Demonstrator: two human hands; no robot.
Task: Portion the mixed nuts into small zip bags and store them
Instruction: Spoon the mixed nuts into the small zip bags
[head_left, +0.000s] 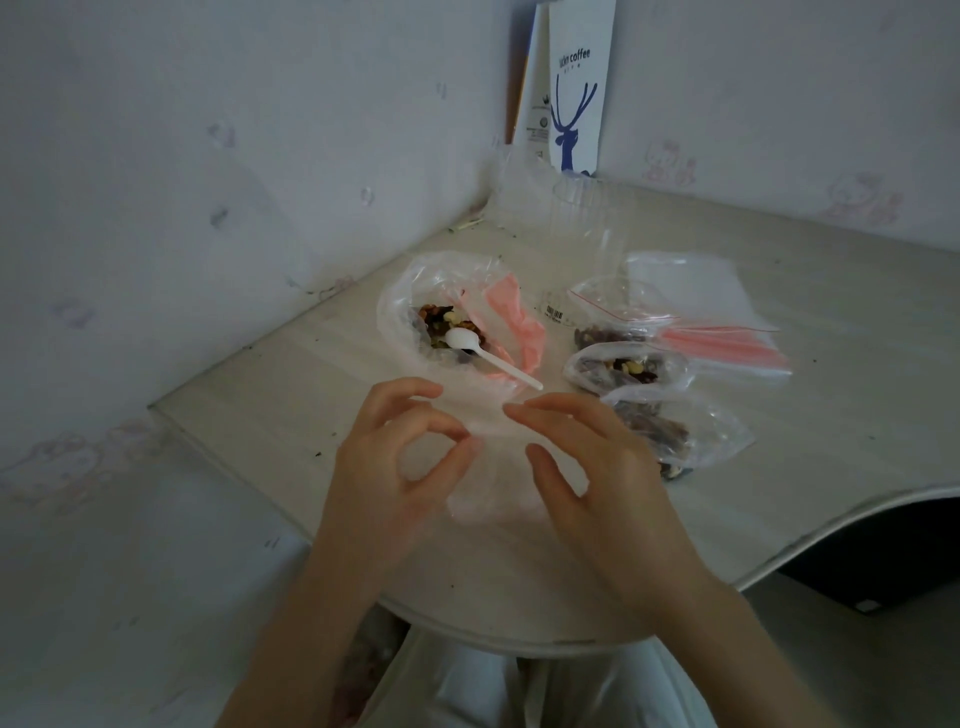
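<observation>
- Opening a fresh bag looks to be the step in hand: an empty zip bag is held low over the near edge of the bench, between the two hands and right in front of the person, where its mouth can be worked apart.
- The left hand has its fingers curled into a ring, with thumb and forefinger meeting in a pinch on the bag's left edge, seemingly to hold one side steady.
- The right hand is at the bag's other side with forefinger and thumb spread apart. Whether they have hold of the film, I cannot tell; the clear plastic is too faint there.
- The large bag of mixed nuts lies just beyond the hands with its mouth rolled wide open, so the nuts are in easy reach.
- A white spoon rests with its bowl on the nuts and its handle pointing toward the right hand, probably parked there for the next scoop.
- To the right, the filled small bags lie clustered together, apart from the supply, not yet stored.
- Behind them sits a flat stack of unused zip bags with red seal strips.
- A clear plastic cup and a paper coffee bag stand back in the corner, out of the working space.
</observation>
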